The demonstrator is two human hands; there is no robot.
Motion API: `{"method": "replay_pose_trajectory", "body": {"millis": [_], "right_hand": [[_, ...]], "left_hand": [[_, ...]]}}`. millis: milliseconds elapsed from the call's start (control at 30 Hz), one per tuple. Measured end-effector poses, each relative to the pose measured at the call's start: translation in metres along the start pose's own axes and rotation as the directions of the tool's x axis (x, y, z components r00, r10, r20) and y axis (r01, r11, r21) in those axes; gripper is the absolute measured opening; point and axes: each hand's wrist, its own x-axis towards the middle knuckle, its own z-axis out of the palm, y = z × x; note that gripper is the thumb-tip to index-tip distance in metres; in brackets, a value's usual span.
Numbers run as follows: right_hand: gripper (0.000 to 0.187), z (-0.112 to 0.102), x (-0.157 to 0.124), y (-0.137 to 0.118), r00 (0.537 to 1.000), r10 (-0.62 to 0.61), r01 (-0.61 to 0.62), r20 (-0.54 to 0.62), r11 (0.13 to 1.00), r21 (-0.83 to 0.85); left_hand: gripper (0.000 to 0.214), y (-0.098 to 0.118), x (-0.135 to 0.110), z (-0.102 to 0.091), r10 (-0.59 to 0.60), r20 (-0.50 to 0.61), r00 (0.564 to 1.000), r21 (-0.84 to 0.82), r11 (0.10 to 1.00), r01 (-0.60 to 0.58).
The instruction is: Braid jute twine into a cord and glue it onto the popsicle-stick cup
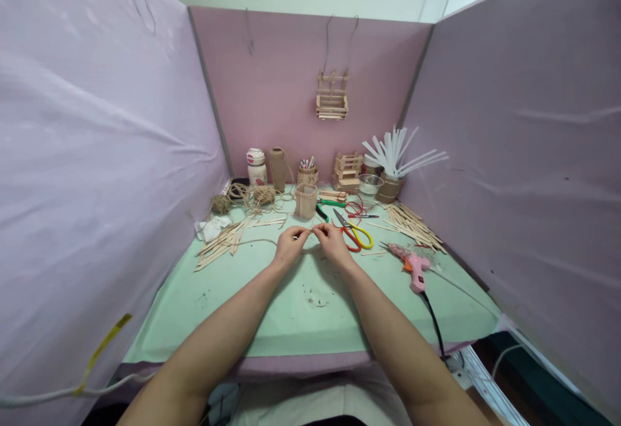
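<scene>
My left hand (pixel 290 246) and my right hand (pixel 332 243) meet fingertip to fingertip over the middle of the green tabletop. Both are closed in a pinch on a thin piece of jute twine (pixel 259 240), which trails off to the left from my left hand. The short bit between the fingertips is very small. Just beyond the hands stands a small wooden-stick cup (pixel 305 202). Scissors (pixel 356 235) with one red and one yellow handle lie by my right hand, and green-handled pliers (pixel 322 213) rest behind it.
A pink glue gun (pixel 412 264) with a black cable lies at the right. Wooden sticks are piled at left (pixel 220 248) and right (pixel 414 224). Tangled twine (pixel 252 198), a bottle (pixel 257 167) and a pot of white glue sticks (pixel 395 154) line the back.
</scene>
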Motion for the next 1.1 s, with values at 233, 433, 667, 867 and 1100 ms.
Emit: {"method": "replay_pose_trajectory", "body": {"millis": [233, 433, 667, 867, 1100], "right_hand": [[0.019, 0.001, -0.001, 0.002, 1.000, -0.001, 0.001, 0.004, 1.000, -0.028], [0.012, 0.000, -0.006, -0.005, 0.969, -0.218, 0.196, -0.113, 0.963, -0.183], [0.014, 0.003, -0.012, -0.010, 0.940, -0.335, 0.303, -0.071, 0.910, -0.282], [0.014, 0.003, -0.008, -0.004, 0.956, -0.274, 0.247, -0.106, 0.945, -0.216], [0.011, 0.002, -0.007, -0.006, 0.959, -0.263, 0.245, -0.106, 0.957, -0.159]], "left_hand": [[0.024, 0.006, -0.003, -0.001, 0.067, 0.003, 0.998, 0.020, 0.998, -0.067], [0.020, 0.006, -0.003, -0.002, 0.083, -0.033, 0.996, 0.055, 0.995, -0.081], [0.018, 0.007, -0.004, -0.003, 0.183, -0.062, 0.981, 0.169, 0.971, -0.171], [0.016, 0.007, -0.007, -0.004, 0.333, -0.019, 0.943, 0.268, 0.910, -0.316], [0.019, 0.007, -0.007, -0.004, 0.352, 0.013, 0.936, 0.298, 0.892, -0.340]]}}
